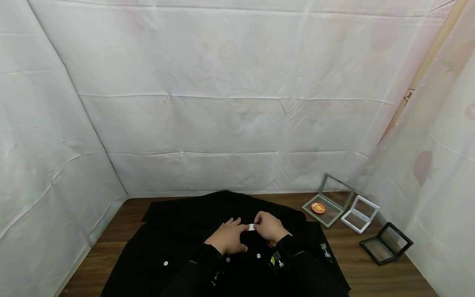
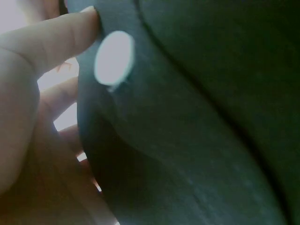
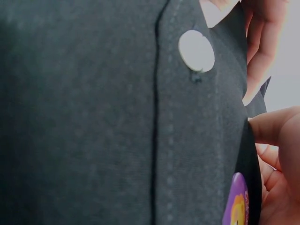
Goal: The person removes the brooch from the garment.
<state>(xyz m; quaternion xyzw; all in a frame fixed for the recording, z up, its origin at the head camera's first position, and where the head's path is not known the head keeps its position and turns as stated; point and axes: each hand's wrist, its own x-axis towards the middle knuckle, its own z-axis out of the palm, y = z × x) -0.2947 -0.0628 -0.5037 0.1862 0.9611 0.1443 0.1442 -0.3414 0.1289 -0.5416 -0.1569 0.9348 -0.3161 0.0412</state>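
A black jacket (image 1: 193,231) with white buttons lies spread on the wooden table (image 1: 371,264). Both hands meet over its middle. My left hand (image 1: 234,229) pinches the fabric edge beside a white button (image 2: 114,57), its thumb (image 2: 56,37) on top. My right hand (image 1: 261,225) has its fingers (image 3: 274,129) curled round the same edge, near a white button (image 3: 196,50). A small white piece (image 1: 251,227) shows between the two hands. A purple badge (image 3: 236,201) is pinned to the jacket just under the right hand.
Three open display frames lie at the table's right: a grey one (image 1: 335,192) holding an orange badge (image 1: 318,207), a white one (image 1: 360,213) and a black one (image 1: 386,243). White sheets (image 1: 222,103) wall in the back and both sides.
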